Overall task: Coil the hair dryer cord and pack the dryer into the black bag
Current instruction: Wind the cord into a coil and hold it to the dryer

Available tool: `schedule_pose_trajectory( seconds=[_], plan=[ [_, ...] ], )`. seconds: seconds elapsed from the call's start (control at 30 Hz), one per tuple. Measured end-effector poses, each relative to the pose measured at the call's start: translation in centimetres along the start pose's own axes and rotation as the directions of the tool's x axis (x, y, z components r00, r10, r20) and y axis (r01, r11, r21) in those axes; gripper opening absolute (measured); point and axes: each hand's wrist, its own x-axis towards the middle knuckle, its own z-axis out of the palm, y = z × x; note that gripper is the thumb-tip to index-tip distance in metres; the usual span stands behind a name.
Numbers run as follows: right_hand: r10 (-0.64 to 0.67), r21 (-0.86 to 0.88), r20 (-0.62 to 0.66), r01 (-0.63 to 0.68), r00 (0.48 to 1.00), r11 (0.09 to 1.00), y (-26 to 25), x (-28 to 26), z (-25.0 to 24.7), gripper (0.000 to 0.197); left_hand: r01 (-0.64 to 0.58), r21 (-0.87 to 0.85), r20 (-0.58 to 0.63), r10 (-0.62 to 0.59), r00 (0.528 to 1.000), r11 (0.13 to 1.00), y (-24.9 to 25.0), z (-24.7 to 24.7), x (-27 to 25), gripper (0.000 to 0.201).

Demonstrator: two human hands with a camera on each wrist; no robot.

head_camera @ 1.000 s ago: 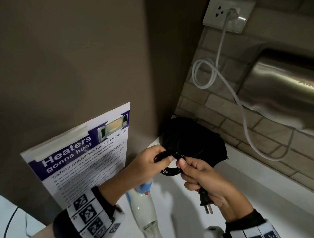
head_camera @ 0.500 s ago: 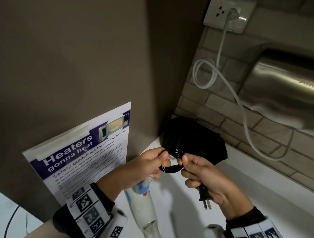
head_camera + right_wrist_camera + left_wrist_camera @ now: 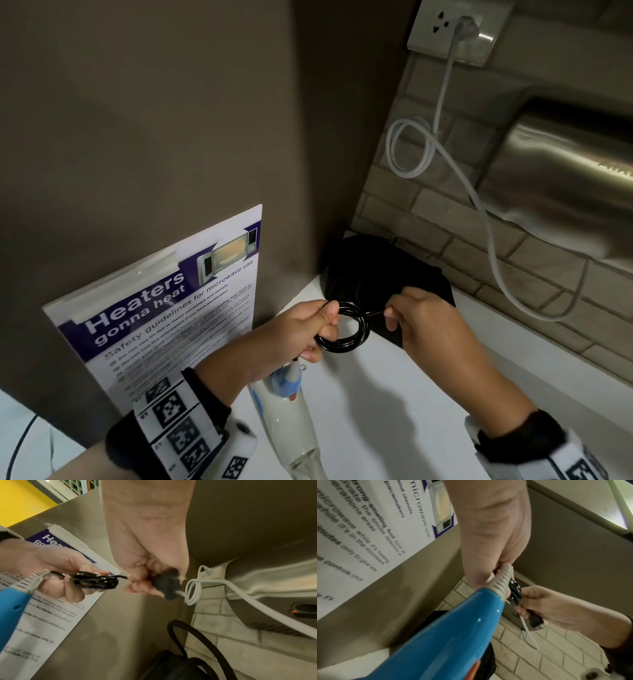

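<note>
Both hands at work: my left hand (image 3: 305,329) pinches the springy coiled cord (image 3: 344,325), right hand (image 3: 423,317) gripping its plug (image 3: 167,586); dryer (image 3: 291,421) dangles light, best held by its handle.

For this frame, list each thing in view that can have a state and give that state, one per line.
Glossy black dryer cord: coiled into a small loop, gripped by the left hand.
Black two-pin plug: unplugged, pinched in the right hand.
Blue and white hair dryer: hanging below the left hand.
Black fabric bag: on the counter, dryer not inside.
White appliance cable: plugged into the wall socket.
</note>
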Motion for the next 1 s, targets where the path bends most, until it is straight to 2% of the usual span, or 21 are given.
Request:
schedule_pose_trajectory(
  seconds=[0.1, 0.23, 0.33, 0.37, 0.43, 0.47, 0.5, 0.57, 0.63, 0.7, 0.77, 0.87, 1.0],
  plan=[
    [-0.010, -0.157, -0.036, 0.004, 0.999, 0.988, 0.8, 0.1, 1.3, 0.020, 0.009, -0.007, 0.017, -0.009, 1.000, 1.000, -0.3, -0.3, -0.1, 0.032],
    [0.061, -0.153, -0.126, -0.081, 0.990, 0.985, 1.2, 0.8, 3.0, 0.015, 0.004, -0.021, 0.006, -0.004, 1.000, 1.000, -0.4, 0.3, 0.0, 0.033],
    [0.109, -0.007, -0.198, -0.112, 0.974, 0.994, 1.2, 1.7, 4.4, 0.009, -0.012, -0.091, -0.006, 0.012, 1.000, 0.996, -0.5, 0.4, 0.3, 0.033],
    [0.136, 0.100, -0.205, -0.118, 0.969, 0.988, 1.2, 2.1, 4.7, 0.005, -0.016, -0.096, -0.012, 0.015, 1.000, 0.995, -0.6, 0.3, 0.4, 0.032],
    [0.219, 0.321, -0.157, -0.160, 0.963, 0.933, 1.1, 2.5, 5.1, 0.010, -0.026, -0.091, -0.024, 0.024, 0.999, 0.995, -0.9, 0.3, 0.5, 0.031],
    [0.281, 0.455, -0.104, -0.205, 0.954, 0.866, 1.0, 2.6, 5.2, 0.013, -0.032, -0.077, -0.034, 0.030, 0.999, 0.997, -1.0, 0.3, 0.6, 0.032],
    [0.346, 0.604, -0.025, -0.262, 0.938, 0.753, 0.8, 2.7, 5.3, 0.015, -0.035, -0.054, -0.049, 0.033, 0.998, 0.998, -1.2, 0.2, 0.6, 0.034],
    [0.407, 0.823, 0.160, -0.349, 0.899, 0.447, 0.2, 2.6, 5.1, 0.019, -0.025, -0.033, -0.080, 0.023, 0.997, 0.999, -1.5, 0.1, 0.7, 0.037],
    [0.393, 0.897, 0.288, -0.390, 0.873, 0.209, -0.3, 2.4, 5.0, 0.020, -0.025, -0.019, -0.098, 0.023, 0.995, 1.000, -1.9, 0.1, 0.9, 0.039],
    [0.364, 0.904, 0.380, -0.424, 0.850, 0.047, -0.4, 2.3, 5.1, 0.019, -0.022, 0.017, -0.110, 0.023, 0.994, 1.000, -2.0, 0.3, 0.9, 0.041],
    [0.336, 0.896, 0.430, -0.441, 0.838, -0.047, -0.3, 2.2, 5.1, 0.020, -0.023, 0.023, -0.110, 0.025, 0.994, 0.999, -1.9, 0.4, 0.9, 0.040],
    [0.319, 0.893, 0.448, -0.433, 0.835, -0.119, -0.3, 2.2, 5.1, 0.019, -0.019, 0.017, -0.133, 0.021, 0.991, 1.000, -1.6, 0.7, 0.8, 0.038],
    [0.326, 0.892, 0.451, -0.411, 0.831, -0.188, -0.7, 2.4, 5.1, 0.019, -0.019, -0.013, -0.263, 0.014, 0.965, 1.000, -1.5, 1.6, 1.1, 0.035]
  ],
)
